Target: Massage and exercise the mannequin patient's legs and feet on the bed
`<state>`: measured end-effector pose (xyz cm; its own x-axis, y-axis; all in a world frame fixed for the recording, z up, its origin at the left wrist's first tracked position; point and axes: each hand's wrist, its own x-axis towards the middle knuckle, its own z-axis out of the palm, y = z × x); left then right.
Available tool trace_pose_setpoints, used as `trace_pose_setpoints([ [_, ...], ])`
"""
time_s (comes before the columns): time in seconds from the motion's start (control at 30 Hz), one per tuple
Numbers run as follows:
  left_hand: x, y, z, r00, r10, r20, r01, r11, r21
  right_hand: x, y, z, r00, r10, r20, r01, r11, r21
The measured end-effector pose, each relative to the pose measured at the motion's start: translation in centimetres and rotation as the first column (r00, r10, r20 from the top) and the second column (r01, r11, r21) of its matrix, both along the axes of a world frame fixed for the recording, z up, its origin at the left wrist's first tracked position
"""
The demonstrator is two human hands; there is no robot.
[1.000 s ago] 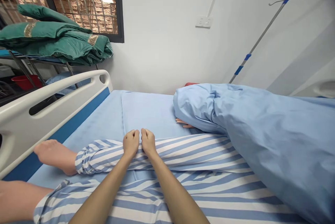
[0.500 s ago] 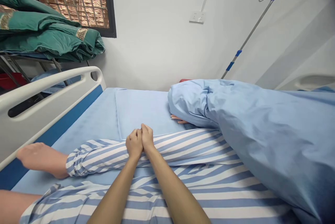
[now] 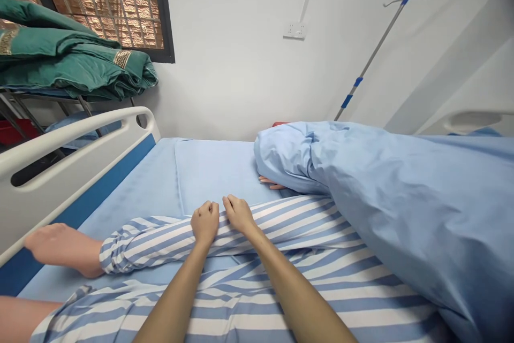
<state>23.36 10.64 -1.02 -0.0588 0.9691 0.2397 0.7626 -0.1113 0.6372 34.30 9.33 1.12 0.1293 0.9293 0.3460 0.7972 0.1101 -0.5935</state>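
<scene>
My left hand (image 3: 205, 221) is curled into a fist on the far leg's striped trouser (image 3: 168, 238), near the shin. A short gap to the right, my right hand (image 3: 239, 213) is closed too, with its knuckles toward the far side of that leg. Nothing shows in either hand, though the undersides of the fingers are hidden. The legs belong to a figure lying on the bed; whether it is a person or a manikin I cannot tell. A bare foot (image 3: 66, 246) pokes out of the far trouser cuff. The nearer leg lies below my forearms.
A blue quilt (image 3: 393, 182) covers the figure's upper part, with fingertips (image 3: 270, 181) showing at its edge. At left stands the bed's white end board (image 3: 76, 134). Folded green bedding (image 3: 80, 59) lies on a rack behind it. A drip pole (image 3: 371, 59) leans at the back right.
My hands were side by side and touching; now they are apart. My right hand has moved to the right along the leg, and the view has shifted slightly.
</scene>
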Motion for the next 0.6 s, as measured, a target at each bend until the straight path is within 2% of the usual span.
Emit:
trace_pose_setpoints([
  [0.13, 0.0, 0.1, -0.1, 1.000, -0.017, -0.003, 0.017, 1.000, -0.012, 0.5, 0.5, -1.8, 0.989, -0.039, -0.143, 0.042, 0.999, 0.016],
  [0.23, 0.3, 0.4, 0.4, 0.998, -0.039, 0.046, 0.041, 0.998, -0.053, 0.7, 0.8, -1.8, 0.960, -0.037, -0.278, 0.053, 0.997, 0.050],
  [0.33, 1.4, 0.8, 1.9, 0.978, -0.064, 0.197, 0.073, 0.997, -0.038, 1.0, 0.8, -1.5, 0.920, -0.015, -0.391, 0.043, 0.997, 0.063],
  [0.4, 2.6, 1.2, 3.2, 0.926, -0.096, 0.364, 0.103, 0.995, 0.000, 1.2, 0.8, -1.3, 0.883, -0.001, -0.469, 0.036, 0.997, 0.066],
  [0.47, 3.7, 1.3, 4.1, 0.837, -0.128, 0.532, 0.134, 0.991, 0.028, 1.3, 0.9, -1.3, 0.842, 0.004, -0.540, 0.036, 0.997, 0.064],
  [0.53, 4.6, 1.2, 4.1, 0.760, -0.136, 0.636, 0.145, 0.989, 0.038, 1.4, 1.0, -1.3, 0.805, 0.005, -0.593, 0.038, 0.997, 0.060],
  [0.6, 5.0, 0.7, 3.2, 0.763, -0.128, 0.634, 0.136, 0.990, 0.037, 1.5, 1.2, -1.4, 0.788, 0.007, -0.616, 0.041, 0.997, 0.064],
])
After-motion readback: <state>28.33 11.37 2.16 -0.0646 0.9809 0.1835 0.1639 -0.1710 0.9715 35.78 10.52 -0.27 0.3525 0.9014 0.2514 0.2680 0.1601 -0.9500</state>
